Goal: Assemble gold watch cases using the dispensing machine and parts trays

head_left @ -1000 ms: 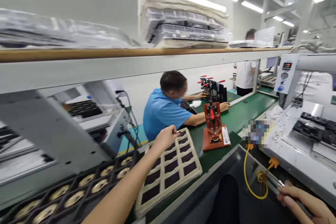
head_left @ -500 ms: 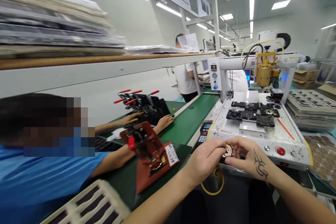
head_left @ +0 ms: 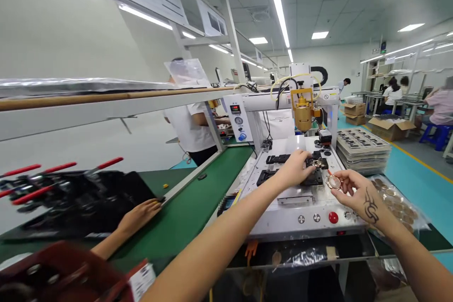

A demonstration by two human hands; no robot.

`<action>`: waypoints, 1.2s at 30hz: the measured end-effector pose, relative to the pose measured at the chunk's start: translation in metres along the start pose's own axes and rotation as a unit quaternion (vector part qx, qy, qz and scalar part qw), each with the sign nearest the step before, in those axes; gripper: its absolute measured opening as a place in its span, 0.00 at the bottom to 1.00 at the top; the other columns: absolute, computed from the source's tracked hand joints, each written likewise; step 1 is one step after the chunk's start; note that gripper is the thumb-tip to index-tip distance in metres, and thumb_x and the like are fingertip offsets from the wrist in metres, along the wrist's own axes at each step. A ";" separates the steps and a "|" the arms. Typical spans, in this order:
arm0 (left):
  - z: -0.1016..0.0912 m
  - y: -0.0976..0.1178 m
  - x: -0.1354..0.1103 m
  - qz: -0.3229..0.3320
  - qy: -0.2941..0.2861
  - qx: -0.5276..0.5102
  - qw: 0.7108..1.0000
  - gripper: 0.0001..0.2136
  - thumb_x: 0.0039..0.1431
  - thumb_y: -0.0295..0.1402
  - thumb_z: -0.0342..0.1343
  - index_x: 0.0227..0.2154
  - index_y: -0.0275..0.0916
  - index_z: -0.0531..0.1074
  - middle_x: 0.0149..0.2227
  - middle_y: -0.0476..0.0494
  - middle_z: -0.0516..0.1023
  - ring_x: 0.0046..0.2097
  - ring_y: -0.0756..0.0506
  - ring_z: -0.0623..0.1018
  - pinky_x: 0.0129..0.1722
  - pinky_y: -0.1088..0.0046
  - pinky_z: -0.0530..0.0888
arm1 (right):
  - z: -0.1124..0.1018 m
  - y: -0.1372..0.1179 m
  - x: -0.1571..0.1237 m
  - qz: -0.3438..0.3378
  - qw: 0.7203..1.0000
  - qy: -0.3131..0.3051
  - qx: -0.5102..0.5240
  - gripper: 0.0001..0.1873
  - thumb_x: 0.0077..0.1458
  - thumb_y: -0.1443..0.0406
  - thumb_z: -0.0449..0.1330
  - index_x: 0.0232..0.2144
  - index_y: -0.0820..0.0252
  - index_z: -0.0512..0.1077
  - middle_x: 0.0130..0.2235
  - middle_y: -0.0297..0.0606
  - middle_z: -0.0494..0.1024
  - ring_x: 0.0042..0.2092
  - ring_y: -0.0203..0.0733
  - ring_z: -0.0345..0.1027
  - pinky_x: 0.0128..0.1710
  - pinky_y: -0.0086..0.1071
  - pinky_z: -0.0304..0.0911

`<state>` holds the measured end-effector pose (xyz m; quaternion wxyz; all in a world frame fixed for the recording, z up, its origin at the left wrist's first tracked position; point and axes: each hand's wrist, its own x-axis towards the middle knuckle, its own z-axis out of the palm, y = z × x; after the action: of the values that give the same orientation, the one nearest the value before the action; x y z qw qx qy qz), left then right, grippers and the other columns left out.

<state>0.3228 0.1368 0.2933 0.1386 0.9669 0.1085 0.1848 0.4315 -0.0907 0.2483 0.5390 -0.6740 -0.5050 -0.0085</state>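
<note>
My right hand [head_left: 359,193] pinches a round watch case [head_left: 333,181] with a rose-gold rim and a pale face, held in front of the machine bed's right side. Over the black fixture [head_left: 278,158] reaches my left hand [head_left: 296,169]. Its thumb and fingers close at the edge of a second shiny metal watch case [head_left: 317,163] seated in the fixture; the fingertips are partly hidden. Above the fixture hangs the gold dispensing head [head_left: 303,115] of the white benchtop machine [head_left: 271,224].
A stack of moulded trays [head_left: 364,151] stands right of the machine, with a bag of round brown parts [head_left: 398,205] before it. At left, a co-worker's hand [head_left: 139,217] rests by black clamps with red handles [head_left: 106,164]. A red clamp fixture [head_left: 60,273] is close in front.
My view has swung right. My hands, together at one round part before, are now apart: the left has gone forward to the fixture, the right holds the watch case out to the right.
</note>
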 end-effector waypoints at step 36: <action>-0.077 -0.023 -0.066 -0.034 0.048 -0.210 0.976 0.13 0.59 0.39 0.64 0.44 0.42 0.76 0.39 0.45 0.82 0.39 0.45 0.79 0.42 0.67 0.77 | 0.035 0.110 0.167 -0.004 0.934 -0.344 -0.100 0.14 0.71 0.56 0.66 0.47 0.62 0.79 0.45 0.38 0.83 0.43 0.44 0.80 0.45 0.41 0.78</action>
<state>0.2298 0.1588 0.3336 0.3396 0.9019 0.1062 0.2449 0.5706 0.0573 0.2482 0.2623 -0.6842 -0.6588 0.1706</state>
